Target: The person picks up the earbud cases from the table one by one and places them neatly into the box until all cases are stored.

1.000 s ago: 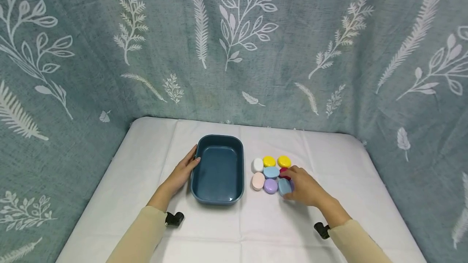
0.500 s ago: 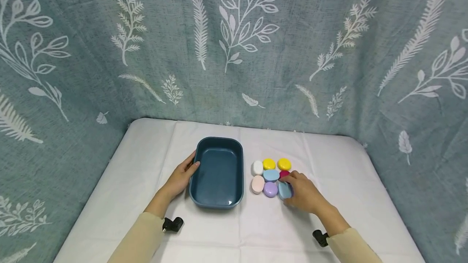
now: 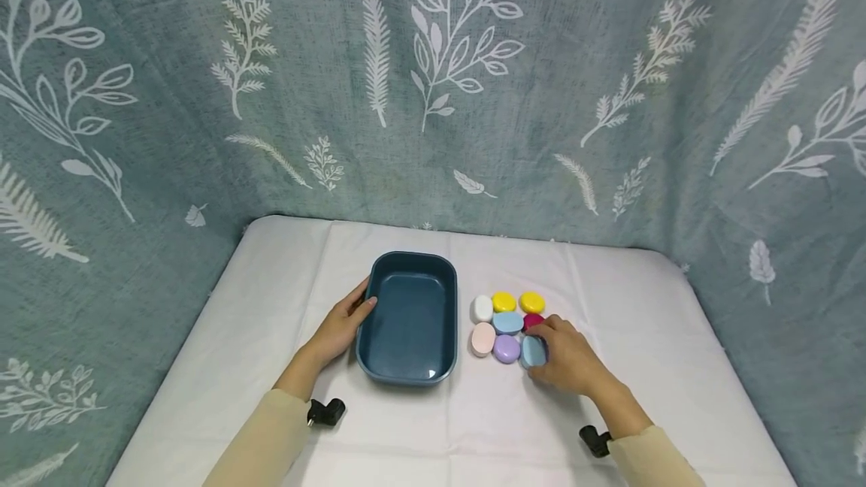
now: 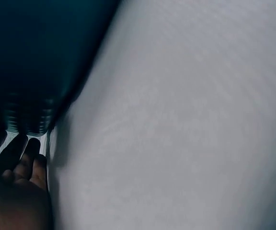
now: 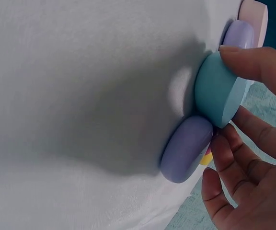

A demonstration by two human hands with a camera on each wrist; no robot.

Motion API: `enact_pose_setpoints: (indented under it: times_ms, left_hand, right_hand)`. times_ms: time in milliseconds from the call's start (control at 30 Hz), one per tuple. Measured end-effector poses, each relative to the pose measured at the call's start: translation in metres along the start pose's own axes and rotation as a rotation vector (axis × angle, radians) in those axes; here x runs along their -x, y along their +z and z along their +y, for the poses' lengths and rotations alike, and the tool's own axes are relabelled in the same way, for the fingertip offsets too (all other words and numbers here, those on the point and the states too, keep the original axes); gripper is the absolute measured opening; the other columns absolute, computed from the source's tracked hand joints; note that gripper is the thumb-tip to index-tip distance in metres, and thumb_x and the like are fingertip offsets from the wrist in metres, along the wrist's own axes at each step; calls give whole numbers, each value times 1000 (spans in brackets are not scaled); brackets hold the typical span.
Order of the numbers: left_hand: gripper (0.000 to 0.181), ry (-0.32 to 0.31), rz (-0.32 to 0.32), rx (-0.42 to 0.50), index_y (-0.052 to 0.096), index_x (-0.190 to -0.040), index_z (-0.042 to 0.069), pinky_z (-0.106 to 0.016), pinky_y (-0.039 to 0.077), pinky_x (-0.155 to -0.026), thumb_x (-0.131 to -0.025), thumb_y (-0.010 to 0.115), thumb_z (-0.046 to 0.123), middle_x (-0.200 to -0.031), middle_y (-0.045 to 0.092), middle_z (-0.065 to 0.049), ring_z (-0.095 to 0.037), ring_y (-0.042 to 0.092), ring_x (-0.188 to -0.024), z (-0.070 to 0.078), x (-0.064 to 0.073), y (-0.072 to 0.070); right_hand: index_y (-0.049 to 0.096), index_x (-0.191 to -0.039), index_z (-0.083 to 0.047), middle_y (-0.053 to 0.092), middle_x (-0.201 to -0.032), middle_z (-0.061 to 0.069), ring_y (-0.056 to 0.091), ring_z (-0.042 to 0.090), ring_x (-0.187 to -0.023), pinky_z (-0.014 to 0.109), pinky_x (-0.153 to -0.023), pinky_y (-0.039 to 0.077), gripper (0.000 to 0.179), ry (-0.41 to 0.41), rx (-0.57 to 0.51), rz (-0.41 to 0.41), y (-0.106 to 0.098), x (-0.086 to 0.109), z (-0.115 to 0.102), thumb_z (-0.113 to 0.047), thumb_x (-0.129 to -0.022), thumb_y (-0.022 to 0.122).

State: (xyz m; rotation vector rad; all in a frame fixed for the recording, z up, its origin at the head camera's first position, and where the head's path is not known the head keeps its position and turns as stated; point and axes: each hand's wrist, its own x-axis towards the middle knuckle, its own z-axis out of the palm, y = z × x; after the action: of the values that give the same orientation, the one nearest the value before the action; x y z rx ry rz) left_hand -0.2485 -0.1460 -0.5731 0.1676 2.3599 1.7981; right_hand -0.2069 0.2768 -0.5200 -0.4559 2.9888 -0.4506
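Note:
In the head view my left hand (image 3: pixel 337 331) holds the left side of a deep dark-blue rectangular tub (image 3: pixel 406 329), thumb over the rim. Its other fingers lie along the outer wall of the tub (image 4: pixel 42 57) in the left wrist view. To the right, my right hand (image 3: pixel 568 358) pinches a light-blue oval soap bar (image 3: pixel 532 352) between thumb and fingertips. A purple soap bar (image 5: pixel 187 149) lies right beside it in the right wrist view. A crimson bar (image 3: pixel 532 322), partly hidden by my fingers, sits just behind.
Around the pinched bar are another purple bar (image 3: pixel 507 349), a pink one (image 3: pixel 483 340), a white one (image 3: pixel 482 309), a second light-blue one (image 3: pixel 507 322) and two yellow ones (image 3: pixel 504 302). A white cloth (image 3: pixel 473 427) covers the table; a patterned curtain (image 3: pixel 379 171) stands behind.
My right fingertips have come off the crimson bar and drawn in around the light-blue bar. My left hand stays on the tub; the head view has shifted slightly.

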Motion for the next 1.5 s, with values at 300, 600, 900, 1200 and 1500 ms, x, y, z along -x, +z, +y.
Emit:
enact_pose_setpoints:
  times_ms: [300,600,900,1200,1500]
  left_hand:
    - [55,-21,-3,-8,27,-152,38,-47,17,-121,-101,48,43,-159,27,2,-21,22,-148,15,3,1]
    - [60,-17,-21,-32,27,-154,27,-47,21,-120,-100,48,43,-159,27,-2,-24,24,-147,36,13,-3]
    - [57,-26,-19,-24,28,-153,29,-45,19,-121,-101,48,40,-159,27,0,-22,23,-148,31,12,-3]
    - [59,-9,22,-21,31,-147,46,-44,20,-121,-93,49,61,-157,30,8,-16,25,-147,0,0,2]
    - [52,-11,27,-9,32,-147,44,-44,21,-121,-99,50,47,-157,31,7,-18,27,-147,1,0,3]
  right_hand:
    - [60,-126,-11,58,-124,8,53,27,-110,52,-93,45,64,23,-28,0,-10,0,2,-31,-71,84]
    - [61,-128,-11,60,-121,6,54,25,-107,50,-90,44,62,-40,-53,46,-17,0,-3,-29,-73,84]
    - [61,-130,-9,61,-121,5,54,24,-109,52,-94,42,65,-90,-59,60,-33,-5,-20,-36,-74,83]
    - [61,-130,-8,60,-124,5,53,27,-118,56,-101,39,64,-125,-91,60,-47,-12,-46,-38,-76,81]
    - [62,-129,-11,59,-124,1,55,22,-111,49,-93,44,59,-193,-118,66,-46,-24,-67,-35,-78,80]
